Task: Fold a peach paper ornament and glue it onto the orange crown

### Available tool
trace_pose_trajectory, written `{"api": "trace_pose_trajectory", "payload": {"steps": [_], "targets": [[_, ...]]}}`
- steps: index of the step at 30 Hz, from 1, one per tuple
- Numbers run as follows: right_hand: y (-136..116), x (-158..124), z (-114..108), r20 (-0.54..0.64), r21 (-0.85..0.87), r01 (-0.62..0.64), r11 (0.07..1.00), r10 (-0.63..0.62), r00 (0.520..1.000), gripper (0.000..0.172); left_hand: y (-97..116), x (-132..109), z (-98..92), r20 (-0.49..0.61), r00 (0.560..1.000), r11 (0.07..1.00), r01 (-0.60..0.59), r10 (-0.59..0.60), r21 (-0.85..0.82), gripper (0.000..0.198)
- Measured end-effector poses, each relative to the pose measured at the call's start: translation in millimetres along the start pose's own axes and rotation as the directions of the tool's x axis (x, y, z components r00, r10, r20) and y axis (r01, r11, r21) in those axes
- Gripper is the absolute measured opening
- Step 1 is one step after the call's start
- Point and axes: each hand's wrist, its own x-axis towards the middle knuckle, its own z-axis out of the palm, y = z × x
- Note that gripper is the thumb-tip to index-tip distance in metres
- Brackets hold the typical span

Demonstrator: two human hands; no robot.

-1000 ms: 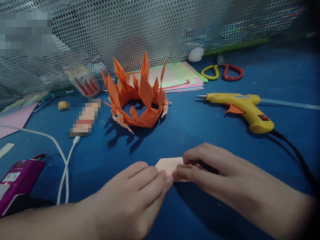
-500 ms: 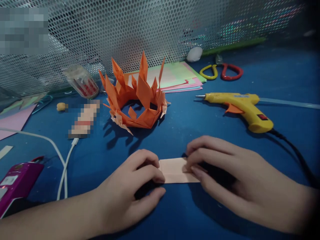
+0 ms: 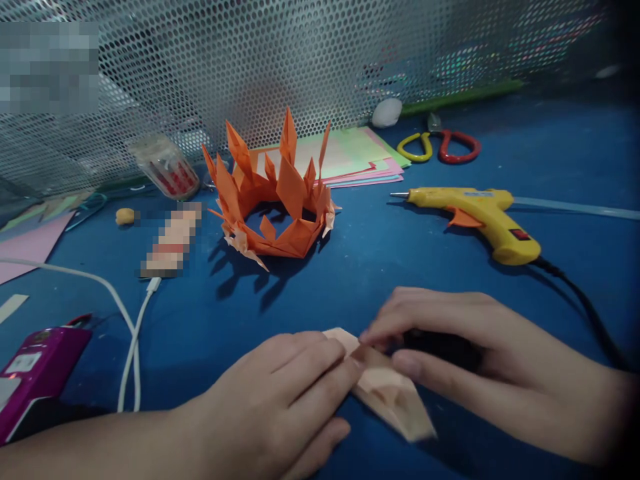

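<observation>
A small folded strip of pale peach paper (image 3: 393,397) lies low in the middle, slanted, its near end lifted off the blue table (image 3: 380,260). My left hand (image 3: 285,393) pinches its far-left end with fingers closed. From the right, my right hand (image 3: 450,347) grips the strip's middle between thumb and fingers. Behind them stands an orange folded-paper crown (image 3: 273,200) with spikes pointing up.
A yellow glue gun (image 3: 480,213) with a black cord lies at right. Scissors (image 3: 440,143) and a stack of coloured paper (image 3: 350,157) sit at the back by a perforated metal screen (image 3: 280,60). A white cable (image 3: 127,320), purple device (image 3: 35,363) and a jar (image 3: 165,167) are at left.
The peach strip lay flat and level between my hands. Now it is turned slantwise with its near end raised, and both hands have shifted nearer to me.
</observation>
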Motion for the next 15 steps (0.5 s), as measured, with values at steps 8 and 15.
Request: {"api": "trace_pose_trajectory", "payload": {"steps": [8, 15], "targets": [[9.6, -0.5, -9.9, 0.252, -0.019, 0.188, 0.982, -0.177, 0.952, 0.042, -1.6, 1.8, 0.8, 0.050, 0.999, 0.999, 0.015, -0.014, -0.033, 0.034], [9.1, -2.8, -11.7, 0.214, -0.243, 0.278, 0.929, -0.229, 0.950, 0.024, -4.5, -0.1, -0.8, 0.052, 0.999, 0.990, 0.006, 0.001, -0.139, 0.043]]}}
